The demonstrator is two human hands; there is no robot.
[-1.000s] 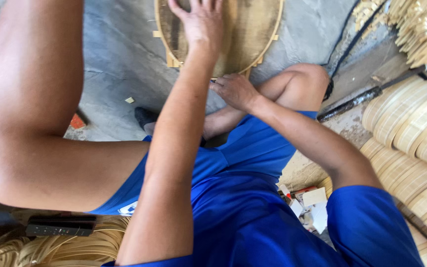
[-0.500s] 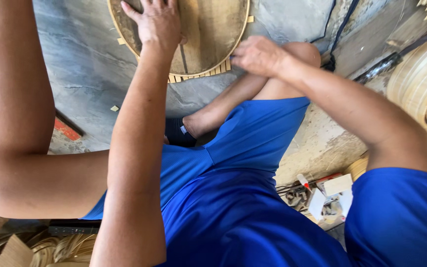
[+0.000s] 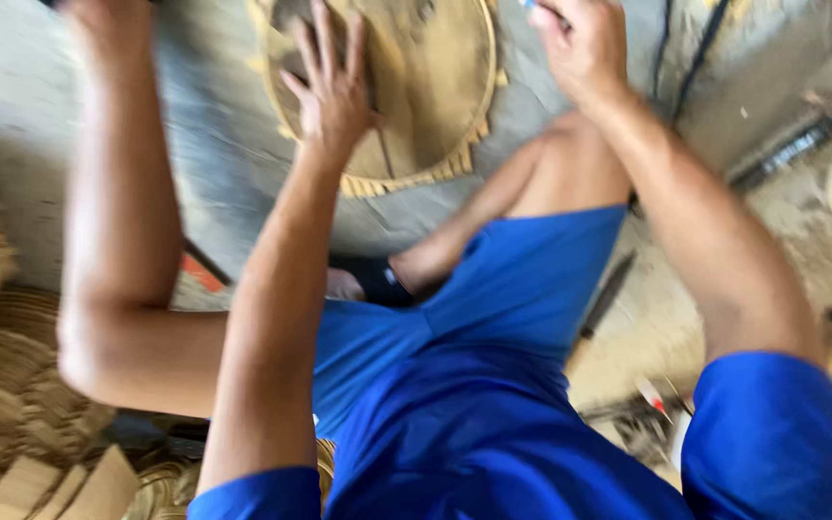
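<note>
My left hand (image 3: 334,96) lies flat, fingers spread, on a round woven bamboo tray (image 3: 426,87) on the grey concrete floor (image 3: 214,164); right hand (image 3: 585,48) curled at the tray's rim, contents unclear; stacked bamboo rings (image 3: 2,385) left; blurry frame.

Bare concrete floor (image 3: 214,183) left of the tray (image 3: 435,87) is open, plenty of room there. Raised knee (image 3: 98,356) blocks the far left, bent leg (image 3: 532,193) sits right under the tray. Cables (image 3: 686,58) and stacked bamboo rings (image 3: 12,385) crowd the edges.
</note>
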